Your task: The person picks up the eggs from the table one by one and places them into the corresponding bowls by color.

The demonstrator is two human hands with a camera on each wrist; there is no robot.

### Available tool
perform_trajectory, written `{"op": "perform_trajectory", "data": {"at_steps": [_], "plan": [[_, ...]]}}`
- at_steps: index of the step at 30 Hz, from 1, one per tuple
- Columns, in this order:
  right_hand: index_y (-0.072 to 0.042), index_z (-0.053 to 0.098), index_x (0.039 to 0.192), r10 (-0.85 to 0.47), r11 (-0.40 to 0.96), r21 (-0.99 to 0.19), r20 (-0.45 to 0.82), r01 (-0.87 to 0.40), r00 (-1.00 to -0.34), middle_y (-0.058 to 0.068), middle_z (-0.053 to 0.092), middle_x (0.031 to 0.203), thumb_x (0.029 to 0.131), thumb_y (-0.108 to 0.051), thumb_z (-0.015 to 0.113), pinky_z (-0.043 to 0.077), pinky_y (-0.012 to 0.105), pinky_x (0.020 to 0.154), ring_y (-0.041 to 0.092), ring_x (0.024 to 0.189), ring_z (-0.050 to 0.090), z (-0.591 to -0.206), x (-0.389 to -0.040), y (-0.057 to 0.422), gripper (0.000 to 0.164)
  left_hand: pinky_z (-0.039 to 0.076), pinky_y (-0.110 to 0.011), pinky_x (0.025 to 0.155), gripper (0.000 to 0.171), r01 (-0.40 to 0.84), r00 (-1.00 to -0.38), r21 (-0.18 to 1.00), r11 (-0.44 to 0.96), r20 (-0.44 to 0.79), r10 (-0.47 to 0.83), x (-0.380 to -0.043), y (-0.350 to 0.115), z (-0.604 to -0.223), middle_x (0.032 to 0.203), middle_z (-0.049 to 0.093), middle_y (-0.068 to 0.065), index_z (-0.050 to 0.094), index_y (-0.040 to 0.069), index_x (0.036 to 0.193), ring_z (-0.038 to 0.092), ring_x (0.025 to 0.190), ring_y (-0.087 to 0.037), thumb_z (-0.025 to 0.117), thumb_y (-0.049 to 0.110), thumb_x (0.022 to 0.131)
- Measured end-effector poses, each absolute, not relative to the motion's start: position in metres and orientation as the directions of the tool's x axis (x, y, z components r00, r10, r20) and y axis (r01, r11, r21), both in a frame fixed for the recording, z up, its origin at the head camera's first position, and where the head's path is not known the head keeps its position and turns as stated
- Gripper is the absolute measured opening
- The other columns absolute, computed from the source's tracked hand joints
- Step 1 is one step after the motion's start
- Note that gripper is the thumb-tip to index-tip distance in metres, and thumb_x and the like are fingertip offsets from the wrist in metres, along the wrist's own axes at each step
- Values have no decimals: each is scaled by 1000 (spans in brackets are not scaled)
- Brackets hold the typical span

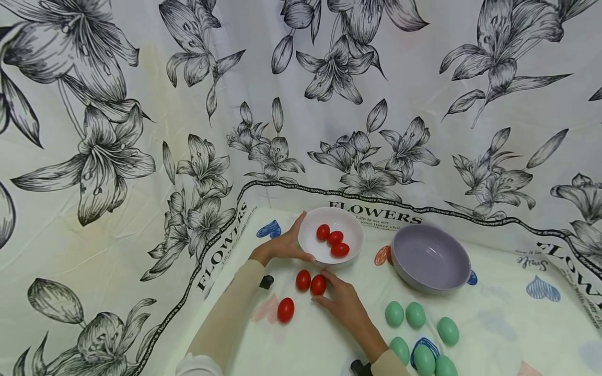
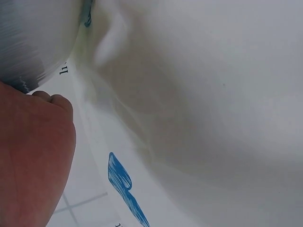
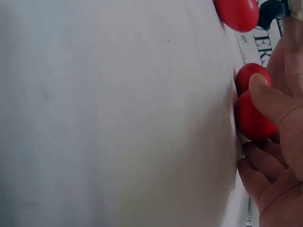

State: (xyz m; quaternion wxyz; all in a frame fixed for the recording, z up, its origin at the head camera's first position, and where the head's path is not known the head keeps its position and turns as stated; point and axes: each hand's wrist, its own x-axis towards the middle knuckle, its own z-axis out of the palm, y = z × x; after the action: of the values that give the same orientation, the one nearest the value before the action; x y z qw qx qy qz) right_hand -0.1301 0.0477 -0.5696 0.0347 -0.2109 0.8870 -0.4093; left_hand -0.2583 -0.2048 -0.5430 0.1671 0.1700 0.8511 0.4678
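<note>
My left hand (image 1: 281, 245) holds the left side of a white bowl (image 1: 350, 225), fingers toward its far side and thumb along its near side. Inside the bowl lie three red eggs (image 1: 335, 238). In the left wrist view, the bowl's outer wall (image 2: 35, 38) shows above the knuckles. Just in front of the bowl, my right hand (image 1: 347, 305) pinches a red egg (image 1: 318, 285) between thumb and fingers. A second red egg (image 1: 303, 280) sits right beside it on the cloth, and another red egg (image 1: 285, 310) lies nearer to me.
A purple bowl (image 1: 430, 256) stands to the right of the white one. Several green eggs (image 1: 416, 315) lie on the cloth at the right, close to my right forearm. A flower-printed curtain (image 1: 338, 130) hangs behind the table.
</note>
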Motion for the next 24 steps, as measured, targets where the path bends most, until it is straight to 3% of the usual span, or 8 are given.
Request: {"op": "perform_trajectory", "data": {"at_steps": [4,11,18,24], "plan": [[-9,62,146,-388,590,-733,110,-338,-915,7,67,143,87,-25,90,49,46,113,27,137,60,-573,-130,46,68,26,-58,127,145,124,-886,847,516,-139,442,-257,-204,-544,179,2,0,-15,27,169,20,161,-30,96,40,77],[-12,63,146,-364,603,-729,111,-325,-925,4,70,140,86,-28,90,51,44,111,24,134,63,-578,-133,46,67,26,-58,127,143,136,-887,849,510,-126,445,-260,-205,-544,179,3,0,-16,33,169,20,161,-30,95,34,79],[-17,63,146,-367,575,-756,106,-315,-924,0,70,140,85,-30,91,51,43,111,22,134,63,-581,-134,48,68,25,-59,127,145,128,-887,847,516,-135,441,-258,-207,-544,179,1,-1,-15,29,169,19,161,-32,97,40,77],[-18,60,150,-435,479,-816,100,-324,-895,-5,67,144,88,-28,89,52,40,109,19,134,63,-558,-127,53,70,26,-58,127,146,141,-885,842,521,-129,447,-258,-206,-544,179,2,-3,-15,27,169,22,160,-32,96,44,76]]}}
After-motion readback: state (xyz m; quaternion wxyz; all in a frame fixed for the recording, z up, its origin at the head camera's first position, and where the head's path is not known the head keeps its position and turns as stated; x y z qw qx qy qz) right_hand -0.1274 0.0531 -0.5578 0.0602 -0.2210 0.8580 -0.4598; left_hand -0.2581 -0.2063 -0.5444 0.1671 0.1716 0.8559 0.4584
